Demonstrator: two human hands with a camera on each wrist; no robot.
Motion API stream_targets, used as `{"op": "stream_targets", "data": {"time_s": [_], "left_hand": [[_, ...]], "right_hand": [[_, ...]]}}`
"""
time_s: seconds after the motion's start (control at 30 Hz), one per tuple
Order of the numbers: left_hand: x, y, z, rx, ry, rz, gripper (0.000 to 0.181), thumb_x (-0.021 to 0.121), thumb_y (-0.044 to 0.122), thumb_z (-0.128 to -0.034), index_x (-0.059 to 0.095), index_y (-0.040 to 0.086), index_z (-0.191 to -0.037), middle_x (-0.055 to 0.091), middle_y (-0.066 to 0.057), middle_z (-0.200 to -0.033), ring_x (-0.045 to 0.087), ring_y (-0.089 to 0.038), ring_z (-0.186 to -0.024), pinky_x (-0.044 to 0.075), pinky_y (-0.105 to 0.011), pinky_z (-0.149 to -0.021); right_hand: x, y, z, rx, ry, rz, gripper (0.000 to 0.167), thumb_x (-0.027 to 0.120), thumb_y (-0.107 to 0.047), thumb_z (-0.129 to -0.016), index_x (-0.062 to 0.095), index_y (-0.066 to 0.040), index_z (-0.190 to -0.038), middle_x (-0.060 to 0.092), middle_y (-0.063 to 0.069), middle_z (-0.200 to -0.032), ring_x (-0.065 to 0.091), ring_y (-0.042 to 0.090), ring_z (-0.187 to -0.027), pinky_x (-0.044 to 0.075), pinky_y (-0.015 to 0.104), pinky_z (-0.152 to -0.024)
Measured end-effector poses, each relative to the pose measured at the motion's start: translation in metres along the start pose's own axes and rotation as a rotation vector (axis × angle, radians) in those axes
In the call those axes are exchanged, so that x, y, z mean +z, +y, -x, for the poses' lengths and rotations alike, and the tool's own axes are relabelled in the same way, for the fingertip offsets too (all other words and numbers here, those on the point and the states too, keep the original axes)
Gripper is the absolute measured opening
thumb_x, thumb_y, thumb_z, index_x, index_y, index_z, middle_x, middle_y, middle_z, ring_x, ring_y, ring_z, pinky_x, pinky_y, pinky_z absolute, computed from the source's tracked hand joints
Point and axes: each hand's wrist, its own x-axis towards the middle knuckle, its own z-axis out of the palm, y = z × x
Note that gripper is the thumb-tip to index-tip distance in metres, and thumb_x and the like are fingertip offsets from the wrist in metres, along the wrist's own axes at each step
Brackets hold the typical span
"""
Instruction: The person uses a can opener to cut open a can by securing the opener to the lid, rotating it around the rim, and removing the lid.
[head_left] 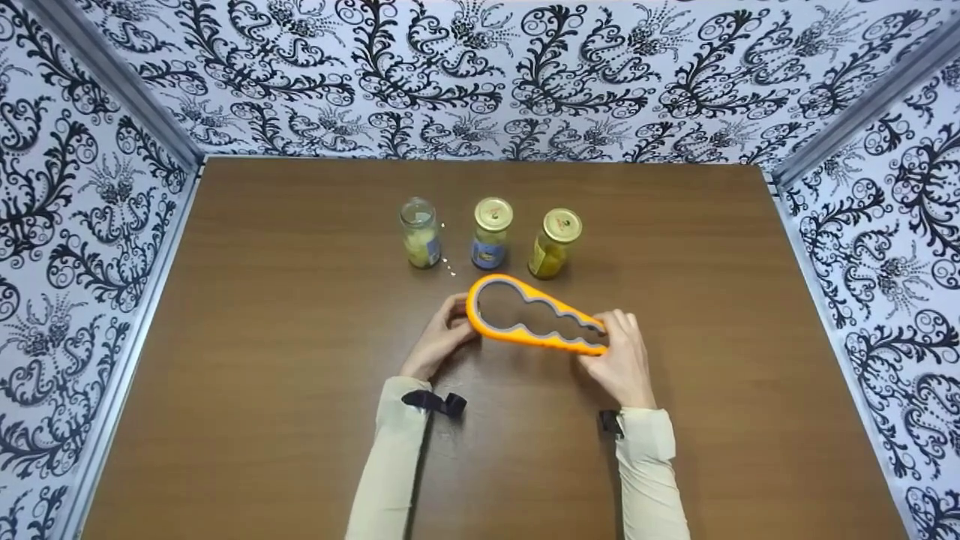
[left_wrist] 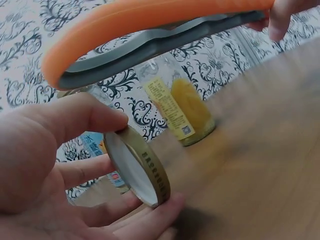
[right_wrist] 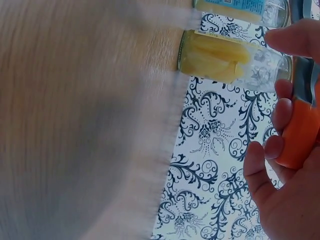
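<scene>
My right hand (head_left: 622, 361) grips the narrow end of an orange jar opener (head_left: 540, 340) with a grey wavy inner edge, held above the table. Between thumb and fingers my left hand (head_left: 435, 345) pinches a gold jar lid (left_wrist: 150, 167), its white inside showing in the left wrist view. The opener's round end hangs just above that hand. Beyond the hands stand three glass jars: a lidless jar (head_left: 421, 244) with pale contents, a gold-lidded jar (head_left: 489, 251) with a blue label, and a gold-lidded jar (head_left: 551, 255) with yellow pieces inside.
Small white bits (head_left: 448, 262) lie on the brown table (head_left: 300, 337) beside the lidless jar. Patterned panels (head_left: 465, 82) enclose the table at the back and on both sides.
</scene>
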Motion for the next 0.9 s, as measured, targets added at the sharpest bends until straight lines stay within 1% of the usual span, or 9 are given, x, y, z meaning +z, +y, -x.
{"op": "stream_targets", "data": {"time_s": [0.17, 0.23, 0.37, 0.43, 0.53, 0.6, 0.7, 0.8, 0.9], "left_hand": [[-0.011, 0.011, -0.009, 0.060, 0.012, -0.208, 0.046, 0.060, -0.004, -0.0821, 0.049, -0.005, -0.127, 0.055, -0.023, -0.118, 0.058, -0.032, -0.100, 0.047, -0.030, -0.078], [-0.015, 0.013, -0.012, 0.095, 0.017, -0.296, 0.046, 0.061, -0.004, -0.0804, 0.049, -0.006, -0.125, 0.054, -0.025, -0.117, 0.056, -0.037, -0.100, 0.047, -0.033, -0.080], [-0.023, 0.020, -0.017, 0.160, 0.057, -0.548, 0.046, 0.066, 0.002, -0.0786, 0.053, -0.002, -0.122, 0.053, -0.025, -0.115, 0.052, -0.039, -0.102, 0.042, -0.042, -0.087], [-0.026, 0.025, -0.018, 0.187, 0.080, -0.658, 0.045, 0.069, 0.006, -0.0785, 0.055, 0.000, -0.121, 0.054, -0.024, -0.114, 0.051, -0.039, -0.103, 0.040, -0.048, -0.089], [-0.030, 0.032, -0.020, 0.219, 0.106, -0.765, 0.044, 0.072, 0.007, -0.0776, 0.057, 0.002, -0.119, 0.055, -0.024, -0.113, 0.052, -0.041, -0.101, 0.042, -0.052, -0.087], [-0.033, 0.037, -0.020, 0.227, 0.121, -0.818, 0.045, 0.073, 0.006, -0.0763, 0.058, 0.002, -0.118, 0.055, -0.024, -0.112, 0.054, -0.042, -0.099, 0.044, -0.052, -0.084], [-0.038, 0.042, -0.020, 0.220, 0.139, -0.898, 0.047, 0.074, 0.005, -0.0743, 0.059, 0.002, -0.118, 0.054, -0.024, -0.112, 0.056, -0.042, -0.096, 0.047, -0.052, -0.081], [-0.043, 0.047, -0.022, 0.198, 0.138, -0.967, 0.050, 0.076, 0.003, -0.0731, 0.060, 0.002, -0.121, 0.054, -0.025, -0.112, 0.057, -0.045, -0.096, 0.048, -0.053, -0.082], [-0.049, 0.052, -0.024, 0.154, 0.117, -1.047, 0.053, 0.076, 0.002, -0.0731, 0.059, 0.001, -0.124, 0.052, -0.027, -0.117, 0.057, -0.047, -0.098, 0.048, -0.055, -0.082]], "right_hand": [[-0.001, 0.002, 0.001, 0.008, -0.002, 0.001, 0.043, 0.080, 0.004, -0.055, 0.062, -0.002, -0.093, 0.057, 0.007, -0.086, 0.046, 0.026, -0.083, 0.039, 0.039, -0.072], [-0.002, 0.003, 0.002, 0.016, -0.008, 0.006, 0.043, 0.081, 0.003, -0.055, 0.062, -0.002, -0.093, 0.057, 0.007, -0.086, 0.046, 0.027, -0.084, 0.039, 0.040, -0.072], [-0.001, 0.003, 0.003, 0.028, -0.025, 0.017, 0.044, 0.081, 0.003, -0.055, 0.062, -0.002, -0.094, 0.057, 0.008, -0.087, 0.047, 0.028, -0.085, 0.040, 0.040, -0.074], [-0.001, 0.003, 0.004, 0.031, -0.032, 0.018, 0.044, 0.081, 0.003, -0.055, 0.062, -0.002, -0.094, 0.057, 0.008, -0.088, 0.047, 0.029, -0.085, 0.040, 0.040, -0.073], [-0.002, 0.004, 0.004, 0.034, -0.038, 0.023, 0.044, 0.081, 0.004, -0.054, 0.062, -0.003, -0.094, 0.057, 0.008, -0.088, 0.047, 0.030, -0.086, 0.040, 0.040, -0.073], [-0.002, 0.005, 0.005, 0.039, -0.042, 0.029, 0.045, 0.081, 0.004, -0.054, 0.062, -0.002, -0.094, 0.057, 0.008, -0.088, 0.047, 0.030, -0.086, 0.040, 0.040, -0.073], [-0.003, 0.008, 0.006, 0.050, -0.047, 0.032, 0.046, 0.082, 0.005, -0.053, 0.062, -0.002, -0.095, 0.058, 0.008, -0.089, 0.047, 0.030, -0.086, 0.040, 0.040, -0.073], [-0.005, 0.010, 0.006, 0.057, -0.050, 0.037, 0.046, 0.081, 0.005, -0.054, 0.062, -0.002, -0.095, 0.058, 0.009, -0.090, 0.047, 0.030, -0.086, 0.041, 0.040, -0.074], [-0.008, 0.011, 0.005, 0.063, -0.046, 0.046, 0.044, 0.081, 0.004, -0.054, 0.061, -0.002, -0.094, 0.058, 0.009, -0.089, 0.047, 0.030, -0.086, 0.041, 0.040, -0.074]]}}
